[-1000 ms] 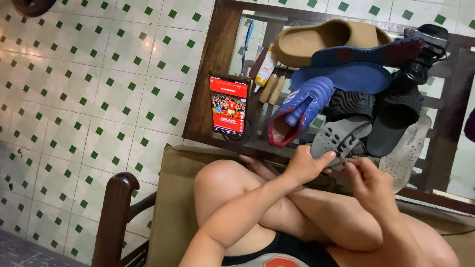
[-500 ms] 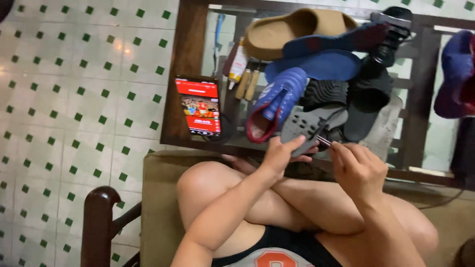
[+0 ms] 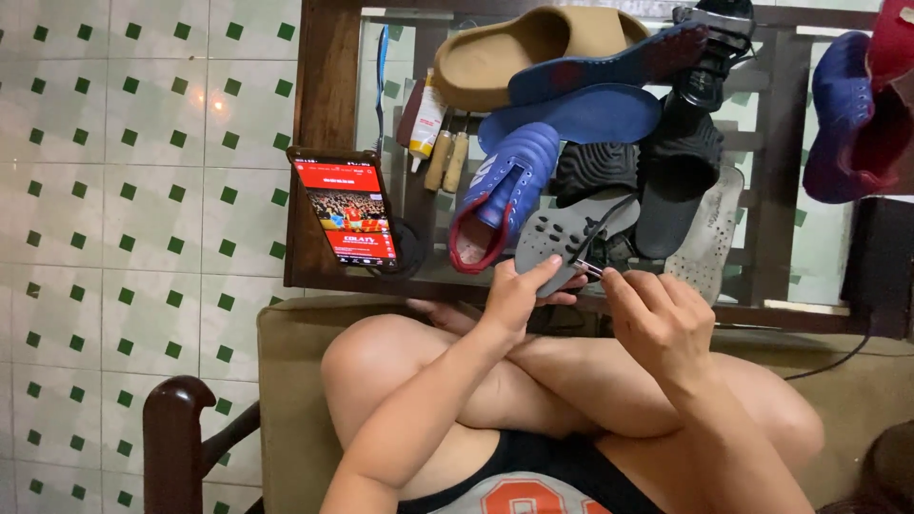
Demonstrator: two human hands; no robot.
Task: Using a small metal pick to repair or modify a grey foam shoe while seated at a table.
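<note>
The dark wooden, glass-topped table [image 3: 324, 143] filled the upper centre of the frame, its near edge running just above the person's crossed knees. On it stood a crowded heap: a tan foam slide sandal [image 3: 533, 52], a blue cleated football boot with red lining [image 3: 500, 195], blue insoles and black sandals, leaving little open room right of centre. A smartphone with a red screen [image 3: 350, 209] leaned near the table's left edge, with tiled wall and free space beyond it to the left.

The left hand [image 3: 519, 290] closed its fingers on the lower edge of a grey perforated rubber sole [image 3: 562, 238], which lay at centre frame above that hand, against the heap. The right hand [image 3: 657, 319], just right of it, pinched a thin metal tool [image 3: 588, 270] whose tip met the sole's near edge.
</note>
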